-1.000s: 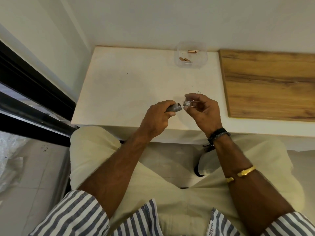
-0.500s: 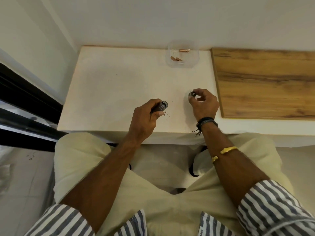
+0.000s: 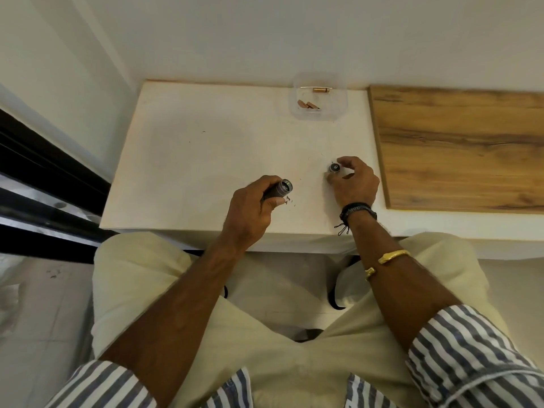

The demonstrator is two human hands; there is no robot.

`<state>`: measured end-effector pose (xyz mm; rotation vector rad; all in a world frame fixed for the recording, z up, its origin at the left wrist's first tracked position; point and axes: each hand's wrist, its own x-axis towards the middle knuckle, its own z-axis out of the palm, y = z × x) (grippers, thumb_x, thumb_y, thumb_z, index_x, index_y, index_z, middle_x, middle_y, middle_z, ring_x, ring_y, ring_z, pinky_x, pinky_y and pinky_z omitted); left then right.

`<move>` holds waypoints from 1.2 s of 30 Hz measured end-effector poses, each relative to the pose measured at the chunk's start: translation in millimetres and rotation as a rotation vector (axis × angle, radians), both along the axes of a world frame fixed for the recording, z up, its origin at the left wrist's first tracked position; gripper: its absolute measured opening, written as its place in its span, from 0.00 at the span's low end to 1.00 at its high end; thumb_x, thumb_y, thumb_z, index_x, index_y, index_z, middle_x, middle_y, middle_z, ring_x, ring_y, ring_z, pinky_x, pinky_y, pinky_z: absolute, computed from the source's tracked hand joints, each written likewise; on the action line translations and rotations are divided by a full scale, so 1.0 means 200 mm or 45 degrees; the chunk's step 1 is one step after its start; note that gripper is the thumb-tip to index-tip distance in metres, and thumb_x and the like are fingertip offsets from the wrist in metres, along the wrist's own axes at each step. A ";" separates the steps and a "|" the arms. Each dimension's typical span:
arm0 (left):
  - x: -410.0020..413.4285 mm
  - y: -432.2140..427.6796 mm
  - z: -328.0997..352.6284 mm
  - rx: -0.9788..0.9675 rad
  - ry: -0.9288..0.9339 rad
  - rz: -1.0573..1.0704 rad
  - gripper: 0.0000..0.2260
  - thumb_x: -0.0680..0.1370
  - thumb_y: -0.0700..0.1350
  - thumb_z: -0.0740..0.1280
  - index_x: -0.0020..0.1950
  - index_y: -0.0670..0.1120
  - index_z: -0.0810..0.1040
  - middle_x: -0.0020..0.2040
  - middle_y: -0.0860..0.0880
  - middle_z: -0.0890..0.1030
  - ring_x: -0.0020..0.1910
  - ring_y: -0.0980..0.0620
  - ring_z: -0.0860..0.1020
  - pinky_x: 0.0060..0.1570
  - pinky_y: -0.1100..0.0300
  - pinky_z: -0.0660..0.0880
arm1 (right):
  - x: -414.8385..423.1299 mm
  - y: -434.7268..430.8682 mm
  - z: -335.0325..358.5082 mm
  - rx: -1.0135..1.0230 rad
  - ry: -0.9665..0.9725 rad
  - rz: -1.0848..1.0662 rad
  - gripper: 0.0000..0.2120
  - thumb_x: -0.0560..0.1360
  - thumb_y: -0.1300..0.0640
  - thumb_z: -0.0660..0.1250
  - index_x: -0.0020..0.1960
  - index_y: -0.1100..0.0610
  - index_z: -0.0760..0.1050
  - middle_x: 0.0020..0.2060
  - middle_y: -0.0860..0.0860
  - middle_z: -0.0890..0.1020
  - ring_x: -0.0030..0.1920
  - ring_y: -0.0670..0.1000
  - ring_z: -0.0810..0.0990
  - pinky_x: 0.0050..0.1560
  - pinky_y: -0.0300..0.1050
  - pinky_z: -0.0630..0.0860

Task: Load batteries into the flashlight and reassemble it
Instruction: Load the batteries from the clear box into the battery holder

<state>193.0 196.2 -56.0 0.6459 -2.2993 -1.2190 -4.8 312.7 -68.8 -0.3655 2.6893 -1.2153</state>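
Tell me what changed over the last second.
The right hand pulled the cap off the flashlight body and carried it rightward, down to the table. The left hand keeps its grip on the body. The batteries stayed in their container.

sleeves [image 3: 471,363]: blue-white striped, rolled | trousers [image 3: 309,378]: cream | right wrist: black cord band [image 3: 357,209], gold bangle [image 3: 393,255]

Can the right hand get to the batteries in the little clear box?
Probably yes, but not right away. The right hand is holding the flashlight cap. The clear box is open on top, and nothing blocks the white table between them.
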 end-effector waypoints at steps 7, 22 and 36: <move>-0.01 0.03 0.04 -0.180 -0.099 -0.041 0.12 0.78 0.39 0.68 0.61 0.46 0.77 0.54 0.49 0.82 0.51 0.48 0.77 0.53 0.50 0.76 | 0.19 0.03 0.12 -0.470 -0.384 0.101 0.07 0.76 0.62 0.72 0.54 0.57 0.83 0.43 0.51 0.85 0.38 0.46 0.83 0.39 0.44 0.82; -0.07 0.02 0.24 -1.150 -0.347 -0.238 0.13 0.77 0.35 0.65 0.60 0.43 0.81 0.54 0.43 0.82 0.54 0.41 0.77 0.57 0.47 0.69 | 0.32 0.10 0.16 -0.962 -1.408 0.256 0.11 0.81 0.64 0.66 0.61 0.67 0.79 0.55 0.64 0.85 0.55 0.61 0.86 0.51 0.47 0.84; -0.08 -0.04 0.20 -0.933 -0.330 -0.107 0.14 0.76 0.36 0.69 0.60 0.48 0.81 0.52 0.48 0.83 0.51 0.45 0.78 0.57 0.52 0.67 | 0.29 0.12 0.16 -1.089 -1.299 0.027 0.09 0.76 0.66 0.71 0.55 0.68 0.81 0.47 0.63 0.86 0.47 0.59 0.88 0.44 0.44 0.85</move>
